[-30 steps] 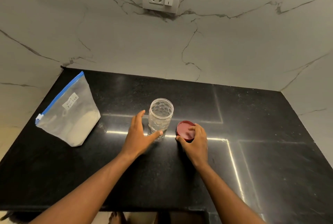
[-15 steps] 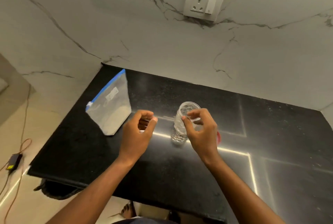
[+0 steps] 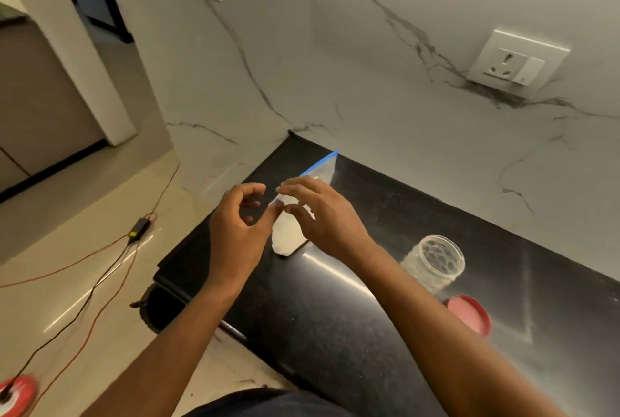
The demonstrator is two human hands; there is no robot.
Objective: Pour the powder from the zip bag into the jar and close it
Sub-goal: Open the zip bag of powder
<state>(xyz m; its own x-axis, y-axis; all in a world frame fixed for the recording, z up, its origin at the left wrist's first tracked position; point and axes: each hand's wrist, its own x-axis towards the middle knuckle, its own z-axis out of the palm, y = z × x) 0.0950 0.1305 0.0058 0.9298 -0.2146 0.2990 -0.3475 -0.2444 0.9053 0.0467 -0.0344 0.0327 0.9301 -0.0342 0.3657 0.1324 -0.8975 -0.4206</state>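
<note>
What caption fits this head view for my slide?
Both hands, left and right, reach the zip bag on the counter; open jar and red lid wait nearby.

I see a black polished-stone worktop point(image 3: 335, 309), speckled and glossy enough to throw back bright streaks of light, set against a white marble-look wall point(image 3: 335, 64) with grey veins and a smooth, soft sheen. On it the clear thin-plastic zip bag with a blue strip point(image 3: 320, 166) looks filmy and holds matt white powder, the clear dimpled jar point(image 3: 436, 260) could be glass or plastic, and the round red lid point(image 3: 469, 314) looks like smooth plastic. The pale tiled floor point(image 3: 84, 265) is glossy, and the white wall socket point(image 3: 516, 64) looks like smooth plastic.
</note>
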